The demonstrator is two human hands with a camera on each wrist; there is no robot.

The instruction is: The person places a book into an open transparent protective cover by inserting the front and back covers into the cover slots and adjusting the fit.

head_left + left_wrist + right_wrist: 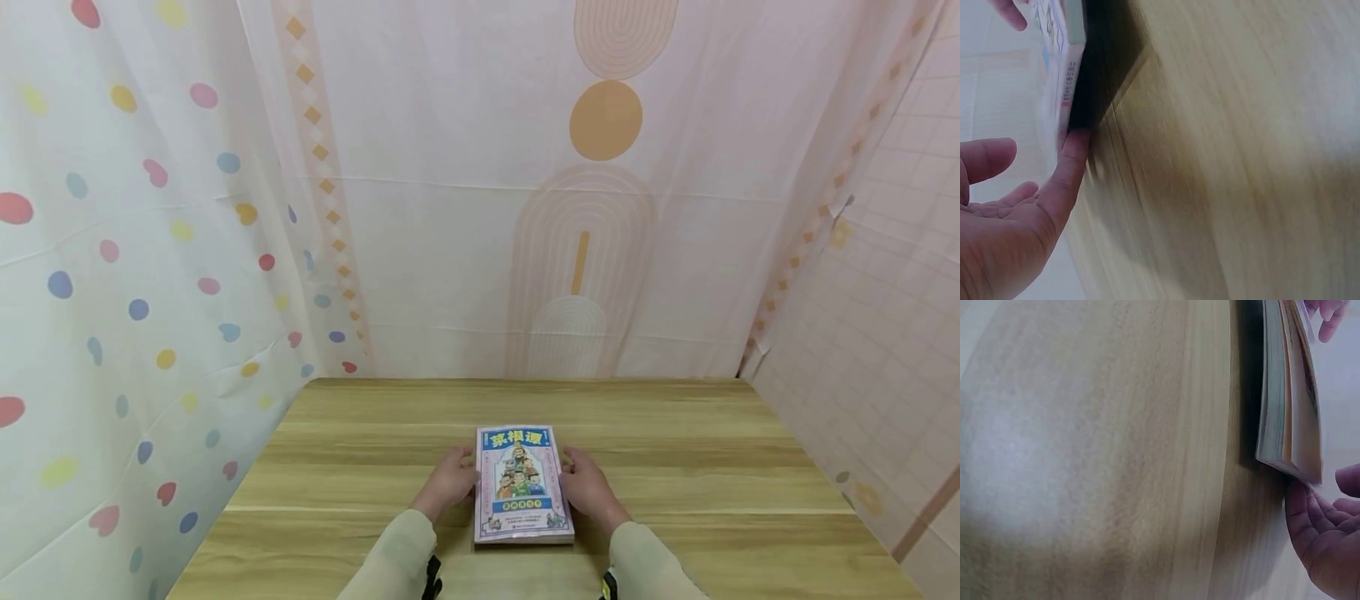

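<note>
Wooden table [675, 467], light grain, enclosed by hanging curtains: polka-dot curtain [135, 275] at left, arch-and-circle print curtain [585, 208] at back, pale grid-pattern sheet [885, 317] at right. 1 paperback book [521, 485] flat on table, near front edge, roughly centred, front cover up, cartoon figures and blue title band visible, long sides running away from viewer. Left hand [450, 483] just beside book's left long side; left wrist view: fingers [1066, 169] extended, 1 fingertip touching spine edge low against tabletop, thumb apart and free, palm open, nothing gripped. Right hand [588, 487] just beside book's right long side, at page edge; right wrist view: fingers [1310, 512] relaxed and slightly bent, fingertips at or just under lower corner of cover, contact not fully resolvable, no closed grip seen. Same view: cover and top pages [1300, 394] slightly lifted from page block at fore edge, gap visible between leaves. Both hands flanking book symmetrically, well apart from each other with book between. Pale sleeves [390, 558] on both forearms, dark wrist straps [433, 579] at cuffs. Wrist views partly motion-blurred over table surface.
</note>
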